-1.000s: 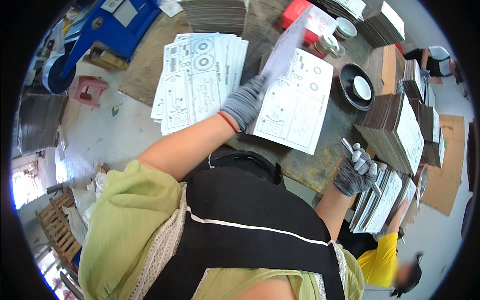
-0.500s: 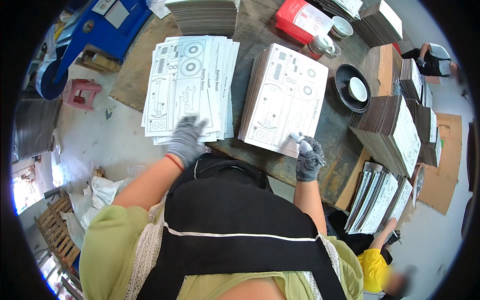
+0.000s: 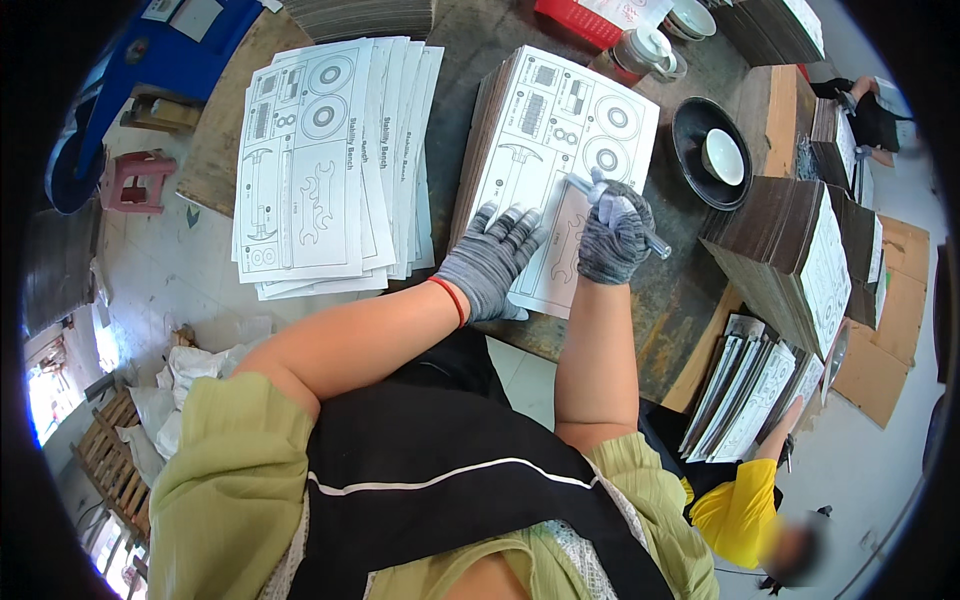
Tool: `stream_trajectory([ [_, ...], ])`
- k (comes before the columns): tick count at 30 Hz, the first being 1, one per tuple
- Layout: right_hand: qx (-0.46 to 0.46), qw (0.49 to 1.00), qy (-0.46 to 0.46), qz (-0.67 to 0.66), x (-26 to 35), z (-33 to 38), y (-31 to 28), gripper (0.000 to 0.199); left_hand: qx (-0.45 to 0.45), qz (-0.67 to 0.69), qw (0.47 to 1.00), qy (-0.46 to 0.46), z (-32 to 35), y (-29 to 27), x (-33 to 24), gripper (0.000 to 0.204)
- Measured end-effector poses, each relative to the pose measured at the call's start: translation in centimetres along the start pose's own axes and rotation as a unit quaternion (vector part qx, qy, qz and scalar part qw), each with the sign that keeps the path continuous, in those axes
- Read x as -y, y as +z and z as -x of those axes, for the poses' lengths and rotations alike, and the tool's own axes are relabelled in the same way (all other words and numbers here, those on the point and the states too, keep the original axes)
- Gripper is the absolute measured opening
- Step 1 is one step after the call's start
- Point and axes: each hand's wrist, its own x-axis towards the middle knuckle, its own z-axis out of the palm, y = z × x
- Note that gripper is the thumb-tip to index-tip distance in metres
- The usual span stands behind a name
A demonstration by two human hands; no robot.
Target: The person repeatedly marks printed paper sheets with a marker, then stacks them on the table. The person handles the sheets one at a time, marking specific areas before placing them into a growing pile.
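Right hand (image 3: pixel 612 235), grey-gloved: fingers closed around a slim metallic tool (image 3: pixel 658 245), kind uncertain. One end points over the printed top sheet (image 3: pixel 528 193), the other projects past the outer side of the hand. The grip leaves that first end free, as if for control; whether it touches the paper cannot be told.

Left hand (image 3: pixel 492 255), grey-gloved: fingers open, spread and laid flat across the sheet's near-left part, holding nothing. The placing probably steadies the paper.

Thick stack (image 3: pixel 480 150), brown layered sides, the top sheet uppermost: lies just in from the near edge of the desk (image 3: pixel 670 345), presumably for short reach by both hands.

Loose sheet pile (image 3: pixel 300 170), printed, slightly fanned: at the desk's near-left corner, overhanging the near edge. The fanning and overhang likely make single sheets easier to lift.

Black dish (image 3: pixel 695 185), a white bowl (image 3: pixel 722 157) inside it: toward the desk's right edge, apparently set aside from the paper.

Lidded glass jar (image 3: pixel 645 50) and red package (image 3: pixel 575 20): beyond the thick stack, toward the desk's far edge, seemingly out of the working space.
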Motion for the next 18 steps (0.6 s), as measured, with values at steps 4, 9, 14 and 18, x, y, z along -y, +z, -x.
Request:
stream_trajectory([
  [4, -0.034, 0.996, -0.005, 0.078, 0.2, 0.1, 3.6, 0.013, 0.027, 0.0, 1.0, -0.002, -0.2, -0.2, -0.1, 0.104],
  [9, 0.098, 0.904, -0.096, 0.404, 0.1, 2.0, 4.6, 0.019, 0.024, -0.024, 0.999, -0.019, -0.2, -0.5, -0.3, 0.105],
  [14, 0.209, 0.766, -0.127, 0.595, 2.4, 7.4, 4.5, 0.029, -0.038, -0.019, 0.997, -0.066, -0.4, 0.8, -0.6, 0.109],
  [18, 0.205, 0.758, -0.208, 0.583, 2.5, 16.4, 2.2, 0.026, -0.033, -0.031, 0.997, -0.06, -0.3, 0.9, -0.6, 0.09],
])
